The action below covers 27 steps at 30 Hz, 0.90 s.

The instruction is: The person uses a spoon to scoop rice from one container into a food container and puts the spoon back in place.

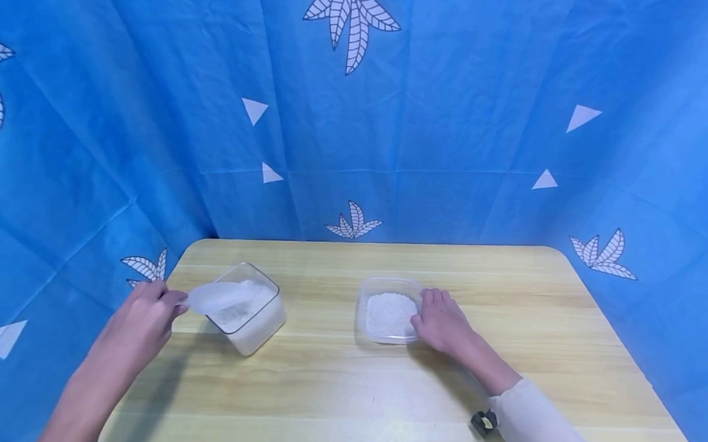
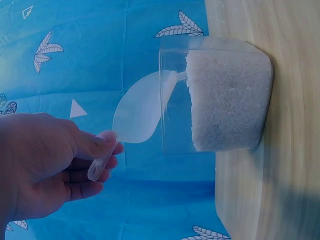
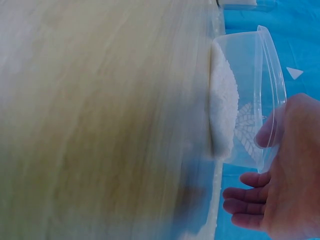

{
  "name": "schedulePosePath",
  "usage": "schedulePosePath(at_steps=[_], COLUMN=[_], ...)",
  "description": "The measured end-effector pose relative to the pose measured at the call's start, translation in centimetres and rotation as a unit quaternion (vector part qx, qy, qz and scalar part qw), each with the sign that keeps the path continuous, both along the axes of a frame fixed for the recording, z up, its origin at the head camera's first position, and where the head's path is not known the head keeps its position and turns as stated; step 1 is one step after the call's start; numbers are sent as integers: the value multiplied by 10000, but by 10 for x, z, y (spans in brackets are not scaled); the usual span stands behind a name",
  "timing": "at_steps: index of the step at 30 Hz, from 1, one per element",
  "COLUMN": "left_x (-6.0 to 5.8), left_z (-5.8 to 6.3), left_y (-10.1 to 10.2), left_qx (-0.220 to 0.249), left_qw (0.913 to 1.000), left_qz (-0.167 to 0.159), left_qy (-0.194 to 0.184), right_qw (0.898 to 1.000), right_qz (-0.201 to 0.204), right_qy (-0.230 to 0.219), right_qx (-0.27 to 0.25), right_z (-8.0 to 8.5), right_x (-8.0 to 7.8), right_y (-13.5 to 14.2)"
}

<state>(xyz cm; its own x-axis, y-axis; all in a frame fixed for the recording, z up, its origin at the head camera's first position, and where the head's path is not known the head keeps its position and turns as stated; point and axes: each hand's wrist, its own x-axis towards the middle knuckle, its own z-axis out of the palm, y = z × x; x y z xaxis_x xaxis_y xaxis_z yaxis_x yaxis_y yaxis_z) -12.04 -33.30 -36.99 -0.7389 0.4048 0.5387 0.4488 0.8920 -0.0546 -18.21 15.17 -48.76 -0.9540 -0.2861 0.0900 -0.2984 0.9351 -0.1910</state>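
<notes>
My left hand [image 1: 148,311] pinches the handle of a translucent plastic scoop [image 2: 137,112] between thumb and fingers. The scoop's bowl tilts down over the rim of a clear square container [image 1: 257,332], its tip close to the rice [image 2: 227,95] inside. Whether the tip touches the rice, I cannot tell. To the right stands a shallow clear plastic box [image 1: 362,313] with a layer of white rice [image 3: 224,100] on its bottom. My right hand [image 1: 442,322] grips this box's right side, thumb over the rim and the other fingers outside.
Both containers stand on a light wooden table [image 1: 335,391]. A blue cloth [image 1: 429,119] with leaf and triangle prints hangs behind the table and along its sides. A small black object [image 1: 484,423] sits at the right sleeve's cuff.
</notes>
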Motion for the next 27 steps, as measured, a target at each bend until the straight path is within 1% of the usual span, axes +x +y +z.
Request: schedulePosePath(at_steps=[6, 15, 18, 22, 25, 27], left_x=[5, 8, 9, 9, 7, 5], left_z=[-3, -12, -14, -15, -15, -15], left_y=[-3, -6, -4, 1, 5, 9], left_qx=[163, 296, 358, 429, 460, 479], left_qw=[9995, 9990, 9986, 9973, 9970, 9975], left_qz=[198, 265, 308, 414, 407, 323], left_qy=[-189, -195, -232, -422, -478, -402], right_qw=[10000, 10000, 10000, 9999, 9999, 9999], right_qz=[16, 18, 21, 32, 44, 47], right_qy=[-36, -62, -74, -102, -116, -115], right_qx=[-27, -30, -34, -45, -41, -41], right_z=[0, 0, 0, 1, 2, 2], right_x=[0, 1, 1, 1, 1, 1], right_y=[0, 0, 1, 1, 1, 1])
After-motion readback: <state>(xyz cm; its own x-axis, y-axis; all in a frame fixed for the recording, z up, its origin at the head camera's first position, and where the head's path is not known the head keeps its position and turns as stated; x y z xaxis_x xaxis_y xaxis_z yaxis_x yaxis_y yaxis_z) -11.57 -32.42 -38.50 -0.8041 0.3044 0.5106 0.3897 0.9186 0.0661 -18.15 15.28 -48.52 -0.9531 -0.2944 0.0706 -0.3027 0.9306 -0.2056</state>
